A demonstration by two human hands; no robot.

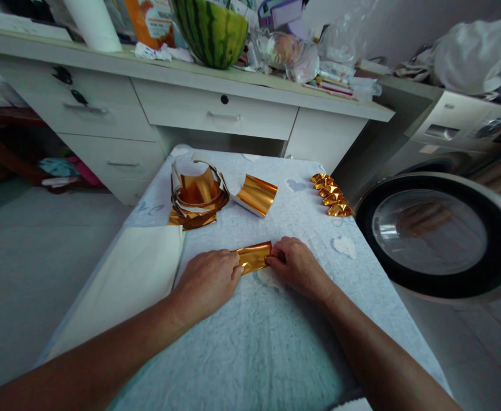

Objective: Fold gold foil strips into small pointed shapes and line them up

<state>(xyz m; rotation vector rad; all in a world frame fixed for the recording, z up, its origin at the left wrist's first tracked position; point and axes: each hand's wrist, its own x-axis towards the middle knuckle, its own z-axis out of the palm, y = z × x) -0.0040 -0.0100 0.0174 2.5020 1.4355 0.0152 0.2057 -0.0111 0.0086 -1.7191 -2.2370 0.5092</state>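
Between my two hands a folded strip of gold foil paper point(254, 257) lies on the cloth-covered table point(250, 342). My left hand point(211, 278) is closed over its left end, hiding that part. The fingers of my right hand point(295, 264) pinch its right end. Beyond my hands, a curved gold foil sheet point(256, 195) rests with its pale underside partly showing. To its left stands a curled stack of gold foil sheets point(196, 191). A row of folded gold foil pieces point(332, 196) sits at the far right of the table.
White cloth or paper point(125, 279) covers the table's left side. Behind stands a white desk point(216, 103) bearing a cut watermelon point(211, 31) and plastic bags. On the right, the open round door point(434, 234) of a washing machine point(451, 125) reaches close to the table edge.
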